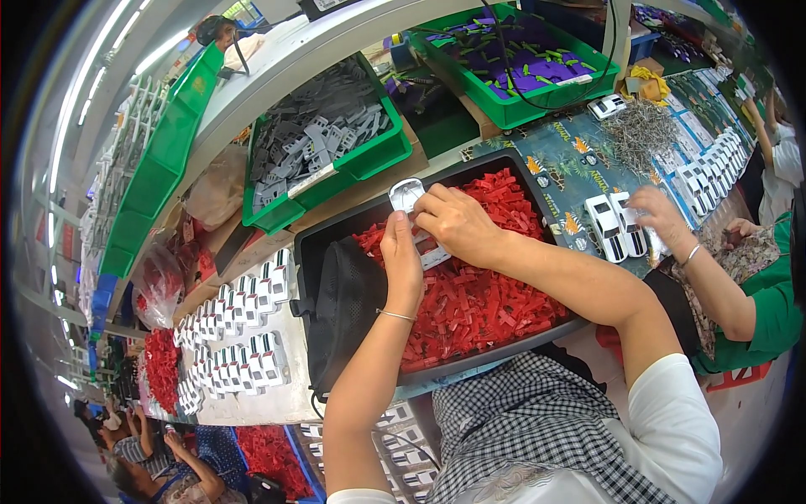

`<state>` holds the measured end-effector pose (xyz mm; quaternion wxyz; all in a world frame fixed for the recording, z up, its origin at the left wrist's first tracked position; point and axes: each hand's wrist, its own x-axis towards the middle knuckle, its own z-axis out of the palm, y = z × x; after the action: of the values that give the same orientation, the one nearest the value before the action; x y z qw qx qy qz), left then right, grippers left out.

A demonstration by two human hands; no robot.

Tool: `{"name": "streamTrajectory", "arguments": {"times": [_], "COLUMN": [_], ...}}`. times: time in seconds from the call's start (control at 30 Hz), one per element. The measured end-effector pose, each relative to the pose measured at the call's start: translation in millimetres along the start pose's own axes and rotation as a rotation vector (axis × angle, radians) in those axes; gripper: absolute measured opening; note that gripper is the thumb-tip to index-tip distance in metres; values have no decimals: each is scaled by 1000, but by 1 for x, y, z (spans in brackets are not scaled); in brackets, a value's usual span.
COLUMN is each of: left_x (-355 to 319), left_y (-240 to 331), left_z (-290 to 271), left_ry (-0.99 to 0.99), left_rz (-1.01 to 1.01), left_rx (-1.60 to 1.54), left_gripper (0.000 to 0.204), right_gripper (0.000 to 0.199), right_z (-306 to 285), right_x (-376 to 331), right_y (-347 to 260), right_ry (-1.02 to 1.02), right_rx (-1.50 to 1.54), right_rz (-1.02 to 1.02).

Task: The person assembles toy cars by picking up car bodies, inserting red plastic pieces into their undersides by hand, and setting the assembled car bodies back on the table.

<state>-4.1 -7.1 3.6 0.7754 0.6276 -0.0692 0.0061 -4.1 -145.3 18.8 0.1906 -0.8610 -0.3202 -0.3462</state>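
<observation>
Presently my left hand [401,252] and right hand [453,223] meet above the black tray [332,235], and both close on a small white toy car body [408,195] held between their fingertips. The left pinches the lower edge of the piece from below, thumb uppermost; the right curls over it from the side. A pale strip shows under my right palm, though I cannot tell whether it belongs to the same piece. The car body sits over the far left part of the tray, clear of the loose red plastic parts [478,302] that fill it. A black mesh bag [344,311] lies against the tray's left wall, just beside my left wrist. Left of the tray, finished white cars [239,332] stand in rows. Behind it, a green bin of grey parts [323,134] rests tilted. To my right, a co-worker's hand [659,214] rests on two white cars [617,225] on the printed table cover.
</observation>
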Motion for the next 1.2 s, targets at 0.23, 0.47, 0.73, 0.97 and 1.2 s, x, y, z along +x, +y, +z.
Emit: {"name": "streamTrajectory", "arguments": {"times": [0.23,0.47,0.73,0.97,1.2], "left_x": [-5,-2,-7,0,0], "left_y": [11,-2,10,-2,0], "left_z": [5,-1,10,-1,-2], "left_ry": [2,25,-5,1,-12], "left_rz": [-2,48,-72,-12,32], "left_rx": [8,11,-1,62,240], "left_gripper": [37,38,27,19,19], "right_gripper": [15,18,17,14,13], "right_z": [-4,1,-5,-9,-10], "right_x": [6,4,4,7,6], "right_y": [-2,-2,3,0,5], "right_ry": [194,161,150,150,157], "right_rx": [48,93,57,262,294], "right_rz": [76,103,186,273,336]}}
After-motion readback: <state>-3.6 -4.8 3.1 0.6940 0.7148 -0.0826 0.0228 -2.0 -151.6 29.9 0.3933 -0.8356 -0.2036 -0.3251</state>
